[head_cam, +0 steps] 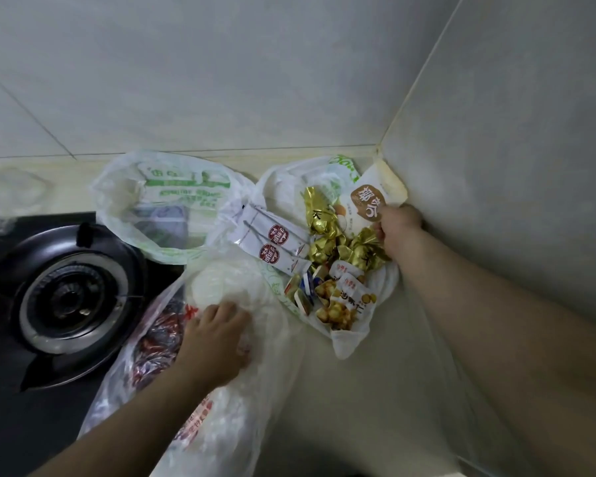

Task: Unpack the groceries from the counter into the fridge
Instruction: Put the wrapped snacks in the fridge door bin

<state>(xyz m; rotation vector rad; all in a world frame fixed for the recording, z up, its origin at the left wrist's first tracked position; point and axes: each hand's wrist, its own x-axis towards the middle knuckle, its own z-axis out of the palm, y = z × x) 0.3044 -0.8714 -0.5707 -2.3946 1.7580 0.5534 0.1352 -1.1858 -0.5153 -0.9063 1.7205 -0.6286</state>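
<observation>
Groceries lie on a pale counter (341, 407) in a wall corner. An opened plastic bag (350, 342) holds gold-wrapped sweets (324, 242), white sachets with red logos (272, 242), small snack packs (348, 297) and a white pouch with a brown label (369, 201). My right hand (399, 232) grips the lower edge of that pouch, next to the gold sweets. My left hand (217, 335) rests with curled fingers on a translucent bag of white round items (227, 287). Under it lies a bag with red contents (155, 339).
A black gas stove with a round burner (66, 297) fills the left side. A clear bag with green print (166, 204) stands open behind the stove. Tiled walls close in behind and on the right.
</observation>
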